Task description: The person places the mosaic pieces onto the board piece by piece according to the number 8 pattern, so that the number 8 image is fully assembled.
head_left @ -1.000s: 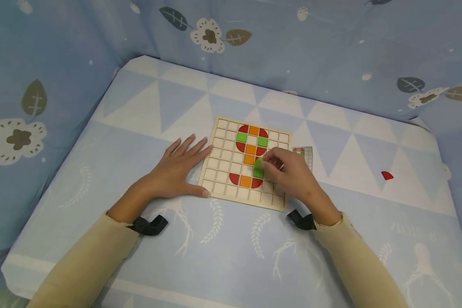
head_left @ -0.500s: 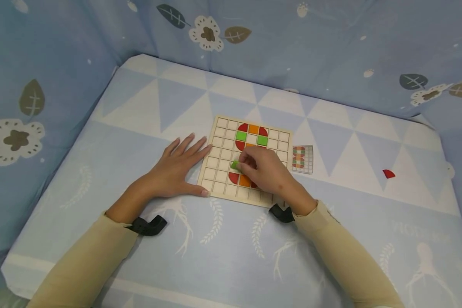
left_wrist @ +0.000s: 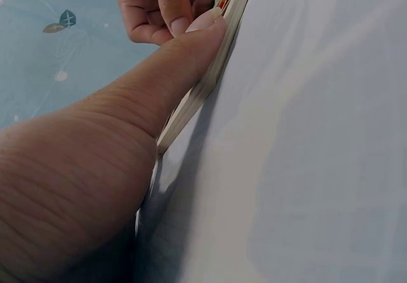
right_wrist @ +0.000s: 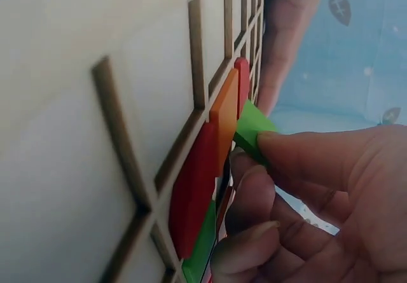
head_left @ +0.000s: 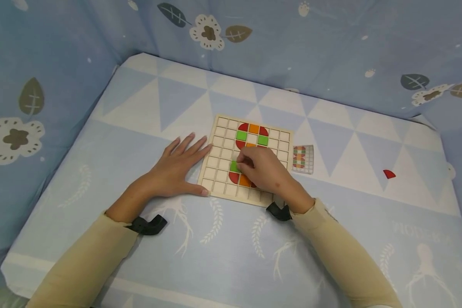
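My right hand (head_left: 263, 169) is over the wooden grid board (head_left: 219, 176), its thumb and finger pinching a green square tile (head_left: 234, 167). In the right wrist view that green square tile (right_wrist: 253, 129) tilts against the board, beside an orange tile (right_wrist: 224, 121). My left hand (head_left: 179, 171) lies flat with fingers spread, fingertips and thumb touching the board's left edge. Red quarter-round tiles (head_left: 234, 177), orange squares (head_left: 253, 128) and green squares (head_left: 262, 140) sit in the grid's middle columns. My right hand hides part of the pattern.
A small printed pattern card (head_left: 309, 159) lies against the board's right side. Farther right on the patterned tablecloth (head_left: 354, 239) is one loose red quarter-round tile (head_left: 389, 174). A blue floral curtain (head_left: 277, 47) borders the table's back and left.
My right hand has moved left across the board with the green tile, uncovering the pattern card. In the last half second the tile settled lower by its cell. My left hand stayed put.
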